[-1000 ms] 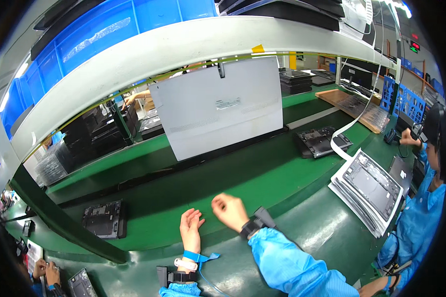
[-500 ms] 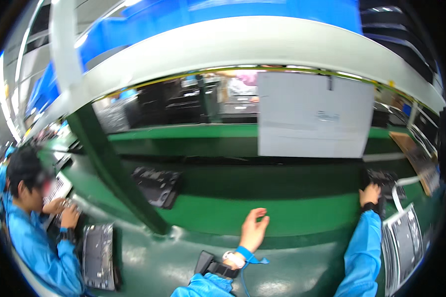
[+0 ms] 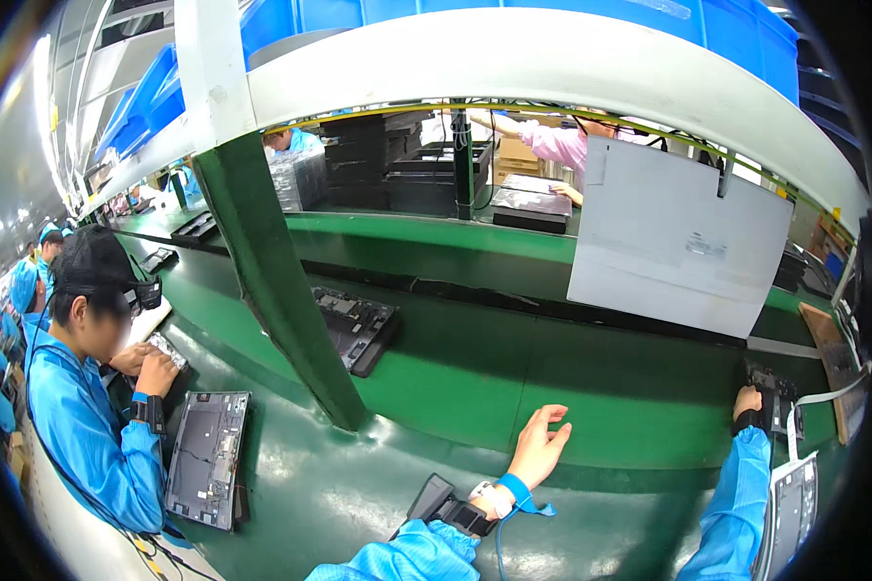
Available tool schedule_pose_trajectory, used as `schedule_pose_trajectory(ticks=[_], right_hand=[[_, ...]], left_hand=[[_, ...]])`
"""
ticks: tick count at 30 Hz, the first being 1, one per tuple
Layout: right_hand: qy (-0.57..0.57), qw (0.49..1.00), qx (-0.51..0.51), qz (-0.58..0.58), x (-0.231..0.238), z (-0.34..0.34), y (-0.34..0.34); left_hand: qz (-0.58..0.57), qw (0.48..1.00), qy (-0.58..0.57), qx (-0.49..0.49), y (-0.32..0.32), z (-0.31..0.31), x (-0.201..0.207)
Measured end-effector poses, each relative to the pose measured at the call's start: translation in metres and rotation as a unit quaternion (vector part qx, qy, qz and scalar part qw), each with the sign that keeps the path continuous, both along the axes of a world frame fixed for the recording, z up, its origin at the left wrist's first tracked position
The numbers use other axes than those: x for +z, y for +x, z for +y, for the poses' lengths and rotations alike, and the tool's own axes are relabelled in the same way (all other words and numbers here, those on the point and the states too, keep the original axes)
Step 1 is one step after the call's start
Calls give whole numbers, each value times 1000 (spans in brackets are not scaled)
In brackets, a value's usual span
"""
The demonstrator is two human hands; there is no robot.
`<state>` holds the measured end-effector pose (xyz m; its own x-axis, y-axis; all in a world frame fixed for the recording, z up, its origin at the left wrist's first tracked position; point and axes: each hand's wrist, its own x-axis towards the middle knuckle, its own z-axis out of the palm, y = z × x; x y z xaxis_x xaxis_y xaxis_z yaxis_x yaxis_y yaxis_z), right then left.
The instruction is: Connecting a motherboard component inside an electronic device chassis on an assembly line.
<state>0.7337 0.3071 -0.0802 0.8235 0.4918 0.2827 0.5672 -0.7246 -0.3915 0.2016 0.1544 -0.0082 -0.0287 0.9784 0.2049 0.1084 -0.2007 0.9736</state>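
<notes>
My left hand hovers over the near edge of the green belt. Its fingers are apart and slightly bent, with nothing in them. A blue wrist strap with a cord and a dark wrist device sit on that arm. At the far right, my right hand is closed on the near left edge of an opened laptop base that shows dark inner parts. Its fingertips are partly hidden. Close to my right forearm lies another opened laptop base, with a pale flat strip running above it.
A green post rises at left, with an opened laptop base behind it on the belt. A white board hangs ahead. At left, a co-worker in blue handles a small part beside another laptop base. A brown board leans at right.
The view has turned and tilted, so the scene sits further right and the picture is sharper. My left hand stays open; my right hand remains at the laptop base.
</notes>
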Motion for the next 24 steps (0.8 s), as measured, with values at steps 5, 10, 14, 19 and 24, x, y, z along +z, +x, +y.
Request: schedule_pose_trajectory(ticks=[5, 10, 14, 19, 24], right_hand=[[-280, 885, 137, -345, -6, -10, 2], [-327, 813, 155, -455, 64, -56, -75], [-295, 850, 213, -382, 107, -99, -130], [-210, 824, 310, -426, 129, -179, -266], [-103, 766, 491, -401, 136, -228, -361]], left_hand=[[2, 1000, 7, 5, 1, -1, -3], [-1, 1000, 5, 16, 1, -4, -2], [-119, 992, -9, -26, 0, -3, 6], [-218, 962, -60, -152, 10, -1, -5], [-351, 856, -243, -290, 6, -10, 13]])
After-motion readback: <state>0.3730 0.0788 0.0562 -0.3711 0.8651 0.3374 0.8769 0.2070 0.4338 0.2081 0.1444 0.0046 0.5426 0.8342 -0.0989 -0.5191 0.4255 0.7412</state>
